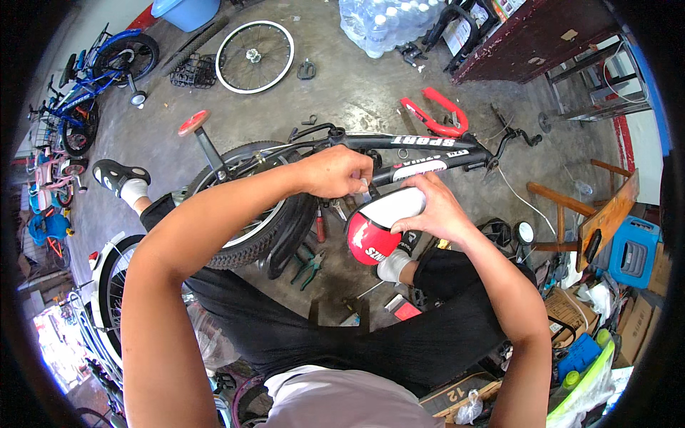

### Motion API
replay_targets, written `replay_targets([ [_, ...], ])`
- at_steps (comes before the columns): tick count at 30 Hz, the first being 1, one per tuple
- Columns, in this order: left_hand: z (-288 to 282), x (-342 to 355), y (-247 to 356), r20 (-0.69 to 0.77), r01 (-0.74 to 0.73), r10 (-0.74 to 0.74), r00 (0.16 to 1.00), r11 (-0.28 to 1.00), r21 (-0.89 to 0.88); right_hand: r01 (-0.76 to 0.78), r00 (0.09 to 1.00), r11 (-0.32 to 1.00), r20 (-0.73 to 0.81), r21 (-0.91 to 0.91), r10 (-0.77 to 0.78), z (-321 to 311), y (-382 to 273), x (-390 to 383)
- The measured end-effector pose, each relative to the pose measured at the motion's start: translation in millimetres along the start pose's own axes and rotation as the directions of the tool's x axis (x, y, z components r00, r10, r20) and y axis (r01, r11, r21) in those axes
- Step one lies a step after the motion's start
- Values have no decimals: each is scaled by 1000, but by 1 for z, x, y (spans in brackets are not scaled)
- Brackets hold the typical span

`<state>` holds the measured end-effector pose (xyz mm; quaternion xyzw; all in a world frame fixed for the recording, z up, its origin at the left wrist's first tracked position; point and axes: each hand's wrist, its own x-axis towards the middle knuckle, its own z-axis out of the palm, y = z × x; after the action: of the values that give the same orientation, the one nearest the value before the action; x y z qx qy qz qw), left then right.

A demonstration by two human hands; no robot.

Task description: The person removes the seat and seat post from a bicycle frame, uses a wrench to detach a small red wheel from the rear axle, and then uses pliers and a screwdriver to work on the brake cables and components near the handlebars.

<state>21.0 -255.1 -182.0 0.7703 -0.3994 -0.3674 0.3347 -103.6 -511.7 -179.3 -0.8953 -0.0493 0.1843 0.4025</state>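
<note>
My right hand (441, 208) grips a red, white and black bicycle saddle (369, 239), its thumb and fingers spread round the light-coloured face. Beside it, my left hand (335, 172) is closed in a pinch close to the saddle's edge and the frame tube. What lies between its fingertips is too small to make out. A black bicycle frame (421, 169) lies on its side in front of me. Its rear wheel (239, 235) sits under my left forearm, with a red training wheel (193, 123) on a bracket at the hub.
Green-handled pliers (311, 269) and a red-handled screwdriver (320, 227) lie between my legs. Farther off are a loose wheel rim (255, 56), a pedal (306, 69) and a red fork (446, 118). A wooden stool (599, 207) stands right; small bikes (85, 93) stand left.
</note>
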Motion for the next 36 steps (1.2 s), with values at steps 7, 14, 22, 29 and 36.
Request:
replay_targets([
  [7, -2, -16, 3, -48, 363, -444, 895, 787, -498, 81, 992, 996, -91, -26, -83, -13, -30, 19],
  [14, -22, -20, -8, -241, 303, -644, 726, 614, -729, -34, 941, 869, -277, 493, 194, -9, -44, 55],
  [22, -64, -23, -19, -270, 79, -697, 664, 424, -902, -188, 964, 573, 39, 797, 262, 8, -75, 76],
  [29, -82, -22, -36, -248, 147, -611, 752, 521, -841, -182, 949, 573, -11, 799, 316, 6, -85, 99],
  [36, -123, -34, -53, -245, 232, -255, 935, 965, -120, -165, 955, 631, -37, 758, 294, 3, -84, 107],
])
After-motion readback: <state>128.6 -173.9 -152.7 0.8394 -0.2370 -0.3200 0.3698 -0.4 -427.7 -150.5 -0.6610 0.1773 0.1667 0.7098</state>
